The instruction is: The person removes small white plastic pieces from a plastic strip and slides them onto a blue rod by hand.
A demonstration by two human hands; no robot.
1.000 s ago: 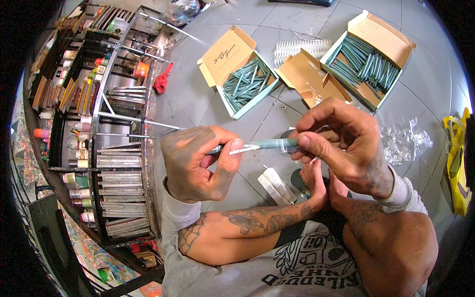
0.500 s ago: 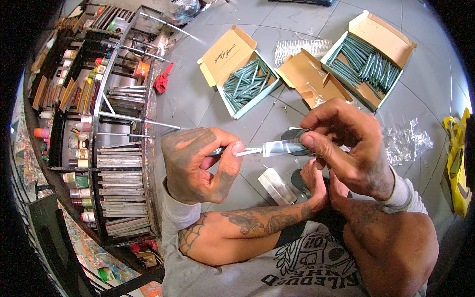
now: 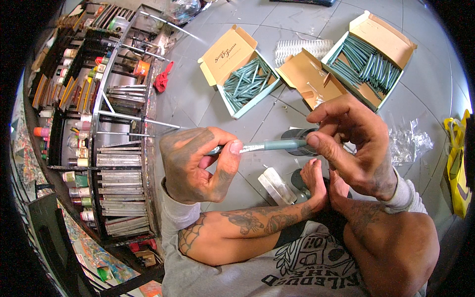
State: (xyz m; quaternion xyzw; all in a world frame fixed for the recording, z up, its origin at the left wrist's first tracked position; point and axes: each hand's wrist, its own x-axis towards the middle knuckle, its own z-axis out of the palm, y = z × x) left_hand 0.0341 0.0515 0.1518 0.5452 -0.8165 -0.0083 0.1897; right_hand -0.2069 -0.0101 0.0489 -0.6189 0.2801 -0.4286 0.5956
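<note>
A teal pen [image 3: 279,144] with small pale print near its left part lies level between my hands. My left hand [image 3: 198,161] pinches its left end between thumb and bent fingers. At the other end, the thumb and fingertips of my right hand [image 3: 354,146] close on the tip. A thin clear film seems to lie along the pen's middle, but its edges are hard to make out. Beyond my hands stand an open box [image 3: 250,101] of loose teal pens and, farther right, a second open box [image 3: 381,86] packed with more.
A cardboard flap box [image 3: 309,74] sits between the pen boxes, near a clear ribbed plastic tray [image 3: 297,48]. Crumpled clear plastic [image 3: 410,143] and a yellow bag [image 3: 460,163] are at right. A white block-shaped object [image 3: 277,185] lies near my feet. A crowded shelf [image 3: 123,183] stands at left.
The clear sleeve that showed bright and glossy around the pen's right part no longer stands out, and the teal barrel shows plainly. My right hand has shifted slightly right.
</note>
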